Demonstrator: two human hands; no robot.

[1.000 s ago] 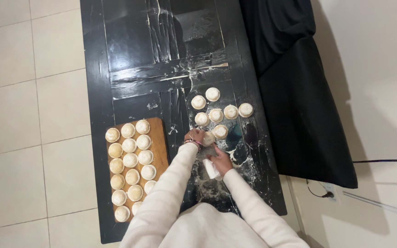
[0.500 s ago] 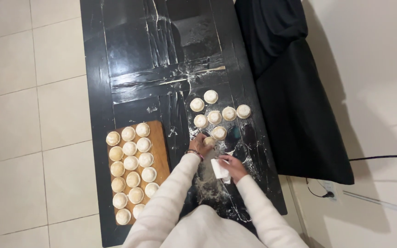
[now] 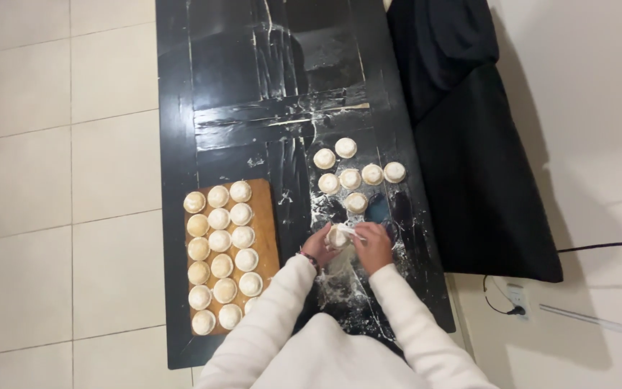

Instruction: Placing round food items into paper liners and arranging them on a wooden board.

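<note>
1. Both arms, in white sleeves, reach forward over the near edge of the black table (image 3: 181, 144), converging toward its right half.
2. Left hand (image 3: 320, 245): fingers curled inward, closed around a small pale object held between both hands.
3. Right hand (image 3: 373, 246): knuckles up, fingers bent, touching the same object.
4. Wrists close together, nearly meeting.

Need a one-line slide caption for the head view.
Both hands, left hand and right hand, hold a dough round over a floured black table, beside a wooden board of rounds.
</note>
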